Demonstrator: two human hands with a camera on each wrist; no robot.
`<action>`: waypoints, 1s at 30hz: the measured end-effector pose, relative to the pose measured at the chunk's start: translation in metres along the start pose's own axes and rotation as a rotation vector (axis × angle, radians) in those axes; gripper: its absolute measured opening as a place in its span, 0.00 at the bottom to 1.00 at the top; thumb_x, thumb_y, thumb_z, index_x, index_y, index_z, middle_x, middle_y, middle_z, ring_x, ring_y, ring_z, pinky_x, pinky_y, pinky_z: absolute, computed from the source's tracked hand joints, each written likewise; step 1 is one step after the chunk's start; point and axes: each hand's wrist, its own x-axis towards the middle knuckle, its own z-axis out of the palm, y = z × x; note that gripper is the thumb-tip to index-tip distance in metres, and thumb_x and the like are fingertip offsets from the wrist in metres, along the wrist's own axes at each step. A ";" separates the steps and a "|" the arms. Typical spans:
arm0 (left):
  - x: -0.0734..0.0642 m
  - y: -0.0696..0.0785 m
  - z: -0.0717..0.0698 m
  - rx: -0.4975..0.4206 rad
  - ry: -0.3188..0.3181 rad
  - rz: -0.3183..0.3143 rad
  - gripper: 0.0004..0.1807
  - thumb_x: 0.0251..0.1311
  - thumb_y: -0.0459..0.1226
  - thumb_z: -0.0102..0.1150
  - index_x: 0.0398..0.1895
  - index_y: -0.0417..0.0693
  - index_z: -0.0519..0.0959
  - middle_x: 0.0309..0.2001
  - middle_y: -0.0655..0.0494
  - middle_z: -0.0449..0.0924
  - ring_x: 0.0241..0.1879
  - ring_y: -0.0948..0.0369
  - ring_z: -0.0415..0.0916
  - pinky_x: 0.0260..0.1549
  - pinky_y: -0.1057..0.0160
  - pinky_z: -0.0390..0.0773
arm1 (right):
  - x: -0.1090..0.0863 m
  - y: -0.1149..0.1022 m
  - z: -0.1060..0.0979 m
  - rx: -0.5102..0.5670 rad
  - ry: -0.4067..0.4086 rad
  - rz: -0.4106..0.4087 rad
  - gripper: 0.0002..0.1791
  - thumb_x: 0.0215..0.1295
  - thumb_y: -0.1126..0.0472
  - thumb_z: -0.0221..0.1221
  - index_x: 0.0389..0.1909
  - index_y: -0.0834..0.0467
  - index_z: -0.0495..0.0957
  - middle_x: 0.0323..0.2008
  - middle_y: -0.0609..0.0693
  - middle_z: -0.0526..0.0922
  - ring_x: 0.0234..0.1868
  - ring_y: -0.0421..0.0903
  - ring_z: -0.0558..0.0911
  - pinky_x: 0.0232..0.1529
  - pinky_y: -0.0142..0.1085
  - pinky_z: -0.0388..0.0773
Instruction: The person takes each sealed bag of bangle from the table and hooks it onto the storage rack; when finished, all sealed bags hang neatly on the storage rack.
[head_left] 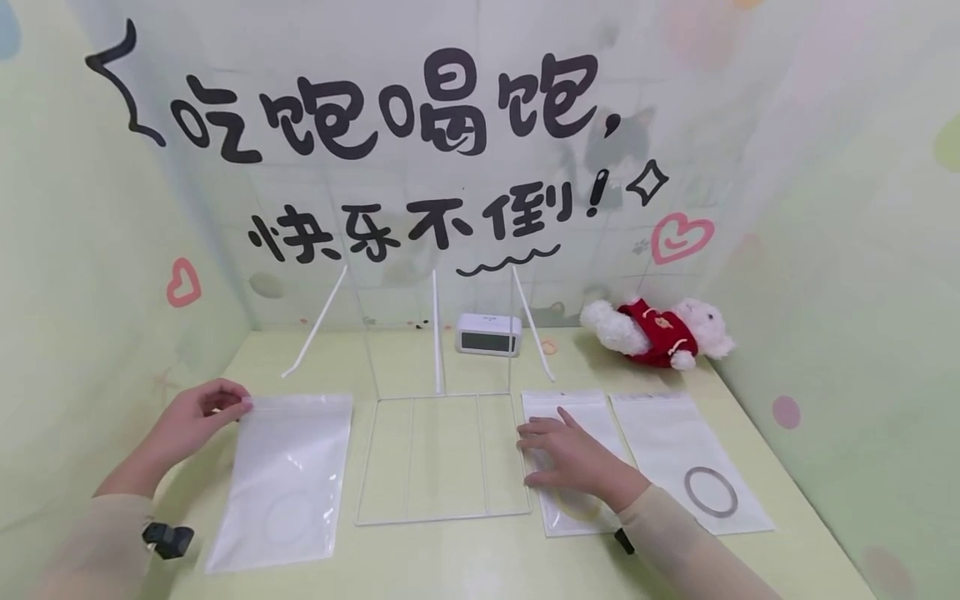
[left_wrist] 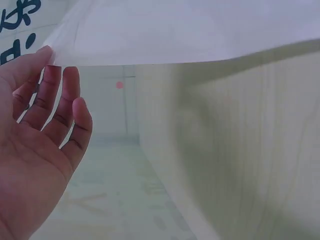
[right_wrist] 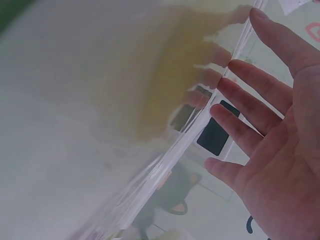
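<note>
My left hand (head_left: 197, 417) pinches the upper left corner of a translucent white plastic bag (head_left: 300, 442) between thumb and fingertip. A faint pale ring (head_left: 288, 518) shows through that bag's lower part. In the left wrist view, the bag's edge (left_wrist: 150, 55) hangs from the pinch, other fingers loosely spread. My right hand (head_left: 573, 458) has its fingers spread over a second clear-fronted bag (head_left: 594, 417). A yellowish ring shows low in this bag, partly hidden by the hand. In the right wrist view, the right fingertips meet the shiny plastic surface (right_wrist: 100, 115), fingers nearly straight.
Between the bags stands a white wire rack (head_left: 438, 333) with slanting prongs and a flat base frame. A third bag (head_left: 652, 433) at right holds a grey ring (head_left: 711, 492). Behind are a white digital clock (head_left: 488, 335) and a plush toy in red (head_left: 660, 333). Printed curtains enclose the table.
</note>
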 end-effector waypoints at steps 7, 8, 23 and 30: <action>-0.009 0.032 -0.012 -0.020 0.019 0.035 0.13 0.70 0.43 0.64 0.49 0.46 0.79 0.37 0.55 0.82 0.34 0.64 0.78 0.32 0.72 0.80 | 0.001 -0.002 0.001 -0.007 -0.002 0.007 0.29 0.57 0.49 0.75 0.57 0.57 0.84 0.64 0.54 0.82 0.71 0.58 0.74 0.73 0.72 0.56; -0.009 0.036 -0.013 -0.025 0.022 0.046 0.12 0.70 0.43 0.64 0.49 0.46 0.79 0.37 0.57 0.82 0.33 0.64 0.77 0.32 0.72 0.80 | 0.001 -0.002 0.001 -0.011 -0.001 0.008 0.28 0.57 0.49 0.75 0.57 0.57 0.84 0.64 0.54 0.82 0.71 0.58 0.74 0.73 0.72 0.56; -0.025 0.087 -0.034 -0.115 0.108 0.164 0.09 0.66 0.30 0.66 0.47 0.41 0.81 0.37 0.67 0.84 0.33 0.68 0.83 0.34 0.77 0.83 | 0.003 -0.003 -0.002 -0.019 0.001 -0.005 0.28 0.57 0.49 0.75 0.56 0.58 0.84 0.63 0.54 0.83 0.70 0.59 0.75 0.72 0.73 0.57; -0.033 0.112 -0.044 -0.145 0.142 0.236 0.11 0.61 0.23 0.67 0.45 0.40 0.83 0.36 0.64 0.86 0.32 0.68 0.82 0.32 0.77 0.81 | 0.002 -0.003 -0.002 -0.015 -0.006 0.002 0.29 0.57 0.49 0.74 0.57 0.58 0.84 0.64 0.55 0.82 0.71 0.59 0.74 0.72 0.73 0.57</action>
